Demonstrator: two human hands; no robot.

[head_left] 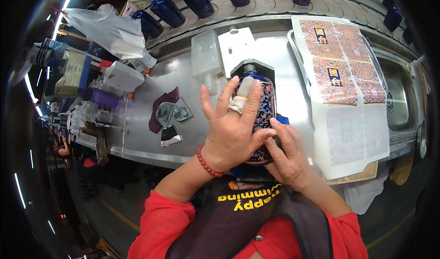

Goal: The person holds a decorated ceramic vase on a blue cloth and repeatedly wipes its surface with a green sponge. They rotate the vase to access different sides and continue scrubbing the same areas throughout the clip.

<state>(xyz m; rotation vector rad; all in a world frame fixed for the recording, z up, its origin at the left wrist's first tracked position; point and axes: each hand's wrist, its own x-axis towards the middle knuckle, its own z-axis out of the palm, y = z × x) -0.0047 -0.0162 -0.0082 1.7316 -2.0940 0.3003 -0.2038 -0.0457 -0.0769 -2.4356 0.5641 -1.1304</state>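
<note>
A dark blue bottle (266,104) with a colourful scrollwork pattern lies in front of me, its neck pointing away. My left hand (231,133) rests over it with fingers spread; one finger, wrapped in a greyish-white cloth (245,88), presses on the patterned face. A red bead bracelet is round that wrist. At the bottle's lower right side my right hand (289,162) grips the edge with bent fingers and thumb. What lies under my palms is hidden. Behind the bottle's neck stands a pale angular support (270,66).
Sheets of patterned decals (341,82) lie on a tray at right, beside a metal sink (398,100). Maroon scraps (162,104) and a translucent plastic container (205,52) rest on the steel table. Several blue bottles (197,0) stand on a conveyor (270,5) along the back.
</note>
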